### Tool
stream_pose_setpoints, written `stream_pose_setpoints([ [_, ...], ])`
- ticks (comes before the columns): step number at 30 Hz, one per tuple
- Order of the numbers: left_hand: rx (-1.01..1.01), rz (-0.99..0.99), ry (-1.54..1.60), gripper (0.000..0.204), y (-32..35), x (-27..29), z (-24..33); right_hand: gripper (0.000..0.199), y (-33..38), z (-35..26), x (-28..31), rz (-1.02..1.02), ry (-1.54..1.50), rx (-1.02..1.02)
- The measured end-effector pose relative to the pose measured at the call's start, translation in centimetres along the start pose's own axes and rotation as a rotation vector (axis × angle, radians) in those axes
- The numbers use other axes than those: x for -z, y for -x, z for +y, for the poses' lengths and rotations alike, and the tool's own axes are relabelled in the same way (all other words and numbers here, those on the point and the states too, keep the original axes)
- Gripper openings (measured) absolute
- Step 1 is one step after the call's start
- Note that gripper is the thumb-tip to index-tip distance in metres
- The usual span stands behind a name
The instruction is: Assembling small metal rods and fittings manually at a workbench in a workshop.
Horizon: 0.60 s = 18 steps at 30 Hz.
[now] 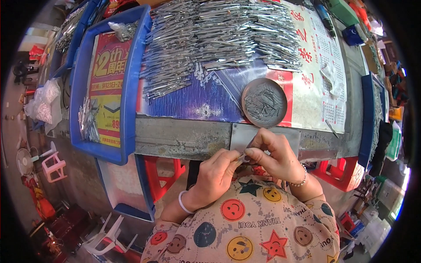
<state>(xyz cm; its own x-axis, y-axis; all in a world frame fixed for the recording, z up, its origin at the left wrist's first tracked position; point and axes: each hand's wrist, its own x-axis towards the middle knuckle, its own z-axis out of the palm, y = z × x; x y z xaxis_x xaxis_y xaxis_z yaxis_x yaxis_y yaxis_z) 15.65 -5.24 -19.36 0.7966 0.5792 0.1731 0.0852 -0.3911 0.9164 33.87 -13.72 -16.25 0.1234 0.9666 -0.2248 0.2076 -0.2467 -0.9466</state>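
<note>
My left hand (pixel 215 172) and my right hand (pixel 275 157) meet at the table's front edge, just before my body. Both are closed in a pinch, fingertips nearly touching. Between them shows a small metal piece (pixel 240 158), mostly covered by the fingers, so its exact kind is unclear. Just beyond the hands stands a round, shallow metal dish (pixel 244 111) holding many thin grey pins (pixel 264 101). Under the right hand lies a flat grey plate (pixel 239 135) at the table edge. Large heaps of slim silvery metal strips (pixel 201 35) cover the far side.
A blue tray (pixel 128 105) on the left holds a few metal strips (pixel 89 120) and a plastic bag of parts (pixel 124 30). Printed paper sheets (pixel 322 98) lie over the table, with crumpled tissue (pixel 331 80) at right. Red stools (pixel 163 177) stand beneath. Another blue tray (pixel 367 118) is far right.
</note>
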Motion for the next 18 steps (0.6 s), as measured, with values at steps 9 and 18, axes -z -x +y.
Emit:
stream_pose_setpoints([
  [9,0.947,-0.425,1.66,0.019,0.4,1.4,-2.8,0.014,-0.3,0.8,-1.1,0.028,-0.548,-0.145],
  [18,0.983,-0.494,1.911,0.018,0.8,0.9,-3.1,0.015,-0.5,1.4,-0.9,-0.02,-0.606,-0.157],
])
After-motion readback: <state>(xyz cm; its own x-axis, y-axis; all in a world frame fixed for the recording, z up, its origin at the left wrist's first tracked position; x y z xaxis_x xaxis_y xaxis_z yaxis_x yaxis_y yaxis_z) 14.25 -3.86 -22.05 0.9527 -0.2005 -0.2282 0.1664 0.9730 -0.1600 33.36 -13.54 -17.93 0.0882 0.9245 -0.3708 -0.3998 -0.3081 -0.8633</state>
